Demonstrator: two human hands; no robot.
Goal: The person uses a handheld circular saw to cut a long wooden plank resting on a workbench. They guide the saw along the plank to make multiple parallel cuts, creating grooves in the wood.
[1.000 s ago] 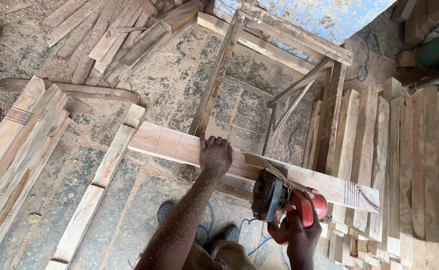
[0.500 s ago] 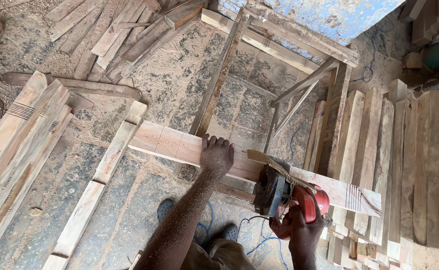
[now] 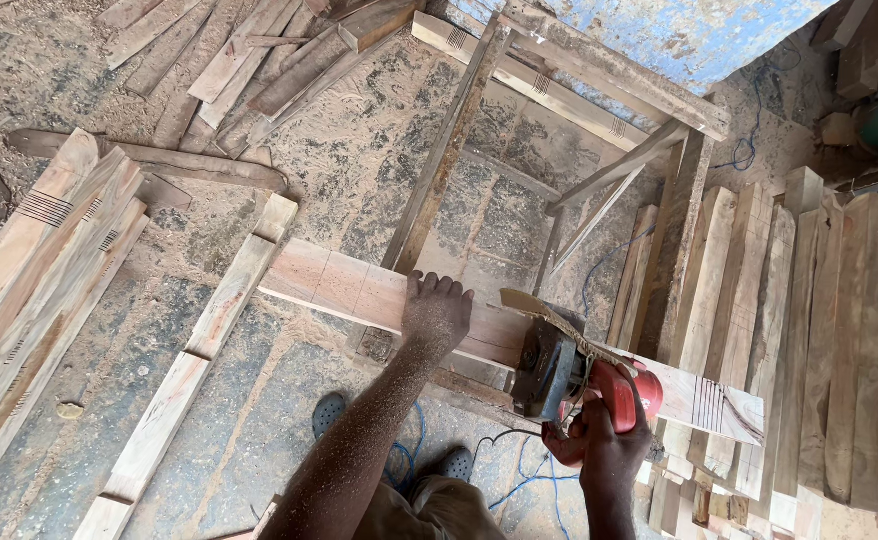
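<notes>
Loose planks (image 3: 49,290) lie on the sawdust-covered floor (image 3: 259,400) at the left, with a long batten (image 3: 194,375) beside them running toward the bottom edge. A pale board (image 3: 359,290) spans the centre, resting across a wooden trestle (image 3: 519,130) whose rails run up toward the blue wall (image 3: 699,30). The left hand (image 3: 435,312) lies flat on the board near its middle, fingers spread and pressing down, gripping nothing. Just right of it, a power saw (image 3: 559,370) with a red body sits on the board, its base touching the wood. The right hand (image 3: 604,445) is clenched around the saw's red handle from below. The board's right end (image 3: 719,405) projects past the saw and shows dark pencil lines. A blue cable (image 3: 529,480) trails on the floor beneath. Upright planks (image 3: 839,340) stand stacked at the right.
</notes>
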